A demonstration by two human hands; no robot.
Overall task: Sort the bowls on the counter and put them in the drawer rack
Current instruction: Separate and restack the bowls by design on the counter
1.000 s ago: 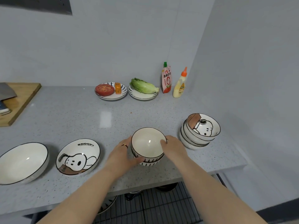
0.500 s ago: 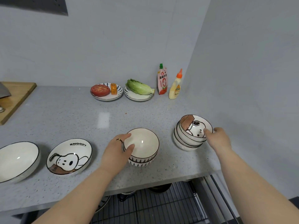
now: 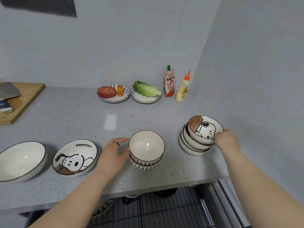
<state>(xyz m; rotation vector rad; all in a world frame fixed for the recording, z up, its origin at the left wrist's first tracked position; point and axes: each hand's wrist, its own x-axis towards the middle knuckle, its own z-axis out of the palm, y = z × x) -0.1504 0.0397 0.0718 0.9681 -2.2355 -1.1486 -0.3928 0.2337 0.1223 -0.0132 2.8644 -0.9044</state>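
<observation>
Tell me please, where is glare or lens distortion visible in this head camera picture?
Head view: a pale glare patch sits on the counter; small highlights shine inside the striped bowl and the plain wide bowl. The wide-angle lens bends the wall corner and stretches both forearms near the lower edge. Focus looks even, without noticeable motion blur.

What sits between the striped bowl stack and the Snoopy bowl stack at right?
Nothing: bare counter separates the striped stack from the Snoopy stack, per the head view.

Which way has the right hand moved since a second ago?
Yes: the right hand left the striped bowls and went right to the cartoon-dog bowl stack.
</observation>
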